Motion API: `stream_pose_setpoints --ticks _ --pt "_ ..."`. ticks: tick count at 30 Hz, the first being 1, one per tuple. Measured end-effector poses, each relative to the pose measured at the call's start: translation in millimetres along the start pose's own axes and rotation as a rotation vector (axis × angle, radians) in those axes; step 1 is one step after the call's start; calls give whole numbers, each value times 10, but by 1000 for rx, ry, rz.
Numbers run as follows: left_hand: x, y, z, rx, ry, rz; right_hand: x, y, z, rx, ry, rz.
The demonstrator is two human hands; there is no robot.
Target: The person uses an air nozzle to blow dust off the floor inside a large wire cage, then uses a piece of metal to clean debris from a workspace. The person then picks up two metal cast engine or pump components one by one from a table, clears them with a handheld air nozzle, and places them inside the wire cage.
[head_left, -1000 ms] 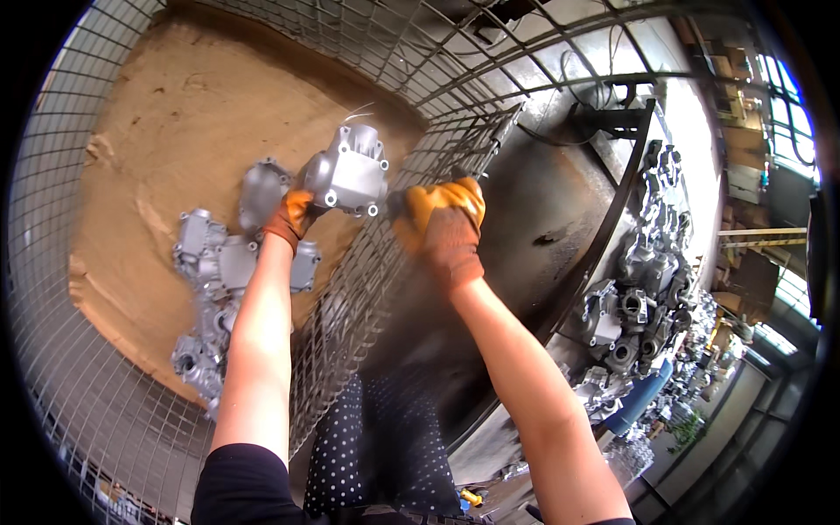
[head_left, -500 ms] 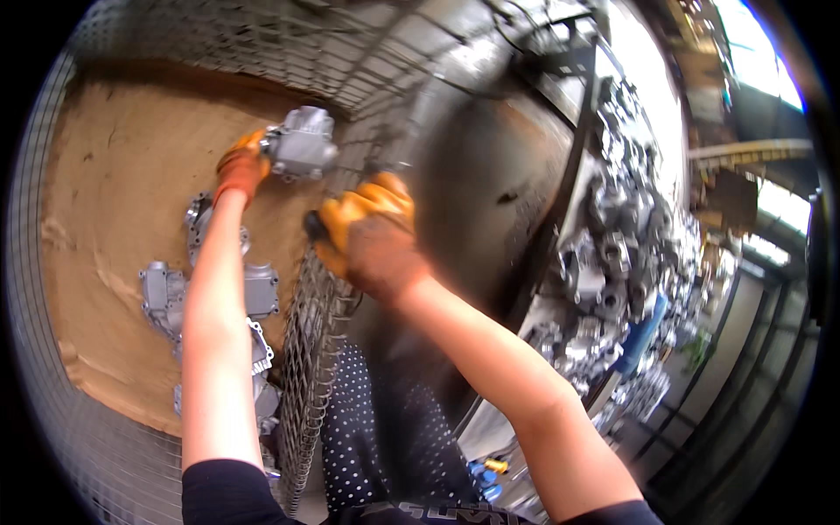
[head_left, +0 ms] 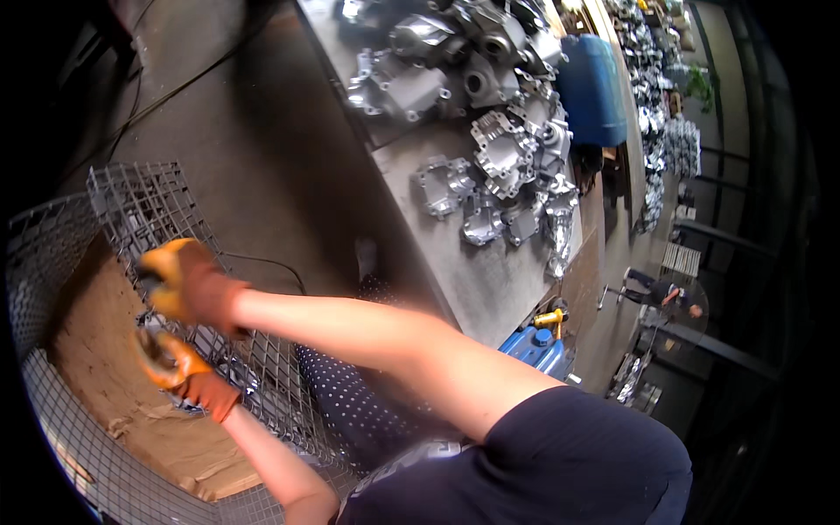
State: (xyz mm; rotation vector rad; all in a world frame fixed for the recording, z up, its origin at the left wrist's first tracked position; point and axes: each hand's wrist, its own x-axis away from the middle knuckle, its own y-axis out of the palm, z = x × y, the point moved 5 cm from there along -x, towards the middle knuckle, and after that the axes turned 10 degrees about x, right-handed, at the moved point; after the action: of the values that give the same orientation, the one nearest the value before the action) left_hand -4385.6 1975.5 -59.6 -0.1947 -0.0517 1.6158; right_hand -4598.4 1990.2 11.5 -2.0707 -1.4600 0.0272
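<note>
Both of my hands wear orange and yellow work gloves at the lower left, by the near wall of a wire mesh basket (head_left: pixel 280 372). My right hand (head_left: pixel 197 282), blurred, is closed over the rim around something dark that I cannot make out. Just below it, my left hand (head_left: pixel 179 366) has its thumb and fingers apart and curved, with no part visible in them. Silver metal castings (head_left: pixel 241 374) lie beside my left hand inside the basket, partly hidden by the mesh. Brown cardboard (head_left: pixel 122 367) lines the basket.
To the right stands a metal worktable (head_left: pixel 411 206) heaped with castings (head_left: pixel 503 153). A blue container (head_left: pixel 591 92) is behind them. A blue jug (head_left: pixel 534 348) and a yellow tool (head_left: pixel 549 318) are near the table's corner. A cable (head_left: pixel 188 83) crosses the floor. Far right is another person (head_left: pixel 656 289).
My view has swung right toward the worktable. My left hand has let go of the grey cast housing it held. The two hands are now close together at the basket wall.
</note>
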Motion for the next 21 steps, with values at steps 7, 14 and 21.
stream_pose_setpoints --ticks 7,14,21 --pt "1568 2777 789 99 -111 -732 2395 -2138 2688 691 520 718" --pt "2816 4544 584 -358 85 -1333 3673 -2894 4264 -111 1678 477" --pt "3159 4342 315 -968 -249 -1354 3806 -2075 5174 -532 1383 751"
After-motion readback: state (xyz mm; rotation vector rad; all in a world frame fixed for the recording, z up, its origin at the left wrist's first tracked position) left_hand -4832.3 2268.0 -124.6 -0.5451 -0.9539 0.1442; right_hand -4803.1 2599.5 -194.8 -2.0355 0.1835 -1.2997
